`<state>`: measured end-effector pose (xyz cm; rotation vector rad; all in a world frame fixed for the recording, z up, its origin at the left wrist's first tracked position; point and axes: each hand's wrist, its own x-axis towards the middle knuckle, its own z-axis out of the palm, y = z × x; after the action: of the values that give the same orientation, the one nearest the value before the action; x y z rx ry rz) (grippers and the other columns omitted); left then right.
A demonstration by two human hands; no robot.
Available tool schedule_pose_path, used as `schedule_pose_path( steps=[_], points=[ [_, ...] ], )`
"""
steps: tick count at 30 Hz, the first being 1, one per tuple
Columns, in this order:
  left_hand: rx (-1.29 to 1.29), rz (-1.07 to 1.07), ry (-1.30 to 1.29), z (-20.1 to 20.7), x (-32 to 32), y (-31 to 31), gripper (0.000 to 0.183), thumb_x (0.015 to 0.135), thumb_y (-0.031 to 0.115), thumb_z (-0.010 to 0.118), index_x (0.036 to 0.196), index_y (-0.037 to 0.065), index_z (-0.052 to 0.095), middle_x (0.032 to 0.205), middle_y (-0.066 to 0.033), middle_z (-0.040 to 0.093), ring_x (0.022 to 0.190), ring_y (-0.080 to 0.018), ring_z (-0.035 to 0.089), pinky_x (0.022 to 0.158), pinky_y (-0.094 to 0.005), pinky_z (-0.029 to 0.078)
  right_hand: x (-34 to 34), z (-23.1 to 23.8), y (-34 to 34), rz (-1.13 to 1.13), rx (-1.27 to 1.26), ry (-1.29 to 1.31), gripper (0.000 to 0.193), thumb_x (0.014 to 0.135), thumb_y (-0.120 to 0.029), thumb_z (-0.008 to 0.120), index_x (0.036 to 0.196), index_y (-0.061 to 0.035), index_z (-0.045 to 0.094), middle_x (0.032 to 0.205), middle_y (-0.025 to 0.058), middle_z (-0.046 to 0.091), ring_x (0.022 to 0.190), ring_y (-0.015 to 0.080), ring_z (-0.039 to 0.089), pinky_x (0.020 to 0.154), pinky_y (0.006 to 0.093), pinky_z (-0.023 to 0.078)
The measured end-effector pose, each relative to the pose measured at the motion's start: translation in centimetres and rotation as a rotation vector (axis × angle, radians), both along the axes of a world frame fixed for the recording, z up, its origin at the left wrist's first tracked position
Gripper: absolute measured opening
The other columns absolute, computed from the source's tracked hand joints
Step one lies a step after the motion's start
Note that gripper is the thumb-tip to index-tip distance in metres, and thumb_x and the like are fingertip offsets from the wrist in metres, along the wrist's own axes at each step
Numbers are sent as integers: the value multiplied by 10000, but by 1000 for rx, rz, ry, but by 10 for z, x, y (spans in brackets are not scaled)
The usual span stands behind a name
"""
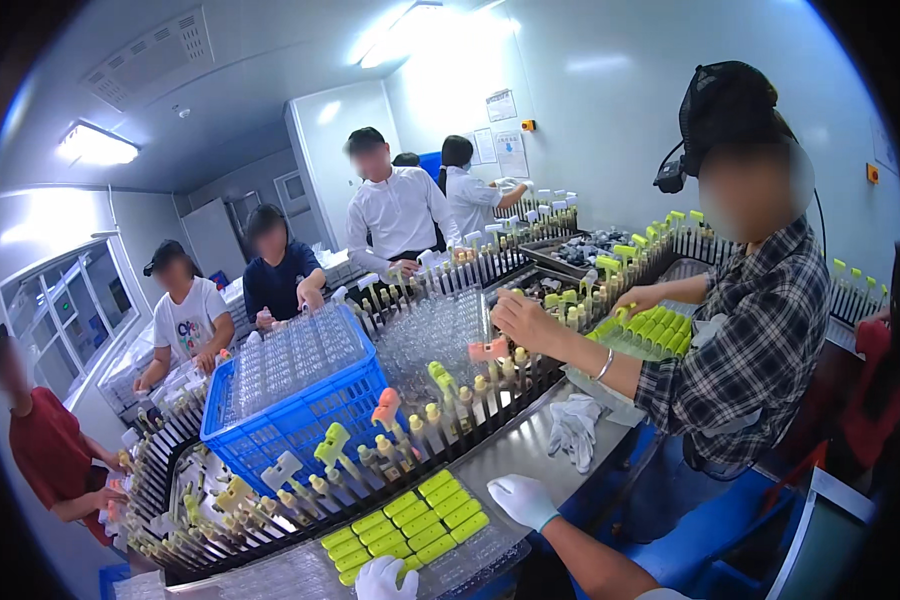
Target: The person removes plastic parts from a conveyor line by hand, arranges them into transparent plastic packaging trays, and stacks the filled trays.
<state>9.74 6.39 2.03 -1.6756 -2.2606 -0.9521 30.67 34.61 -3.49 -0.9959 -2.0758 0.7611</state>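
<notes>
My left hand [384, 580], in a white glove, is at the lower edge, at the near end of a transparent tray [467, 566]. Its fingers are closed around a lime-green plastic piece [408, 566], partly hidden by the glove. Rows of matching lime-green pieces [410, 515] lie in the tray just beyond it. To the right, my white-gloved right hand [522, 502] hovers over or rests on the metal table edge, beside the tray. Its fingers are curled together, and whatever they may hold is hidden.
A black rack [435, 455] of upright holders with coloured pieces curves beyond the tray. Behind it stands a blue crate [295, 395] of transparent trays. White gloves [574, 430] lie on the metal table. A co-worker in a checked shirt [760, 330] works at right; several others stand across.
</notes>
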Motion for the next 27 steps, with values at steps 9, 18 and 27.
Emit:
schedule_pose_path(
  steps=[9, 18, 27],
  points=[
    [4, 18, -35, 0, -1, 0, 348, 953, 328, 779, 1101, 13, 788, 1243, -218, 751, 1208, -431, 666, 1077, -529, 501, -5, -7, 7, 41, -19, 84, 355, 1048, -405, 625, 1115, -114, 816, 1101, 158, 790, 1042, 408, 732, 918, 509, 574],
    [-1, -12, -39, -8, -9, -3, 379, 960, 343, 779, 1149, 15, 771, 1272, -211, 743, 1221, -424, 662, 1085, -533, 495, -7, -9, 7, -2, 76, -2, 339, 1041, -388, 632, 1101, -111, 817, 1088, 170, 785, 1026, 411, 732, 897, 498, 579],
    [-19, -32, -90, 19, -11, 19, 300, 967, 287, 765, 1119, 29, 780, 1188, -198, 768, 1160, -414, 688, 1063, -535, 503, -8, -11, 0, 1, 48, -9, 345, 1061, -393, 581, 1106, -135, 806, 1089, 139, 785, 1037, 394, 724, 888, 516, 569]
  ],
)
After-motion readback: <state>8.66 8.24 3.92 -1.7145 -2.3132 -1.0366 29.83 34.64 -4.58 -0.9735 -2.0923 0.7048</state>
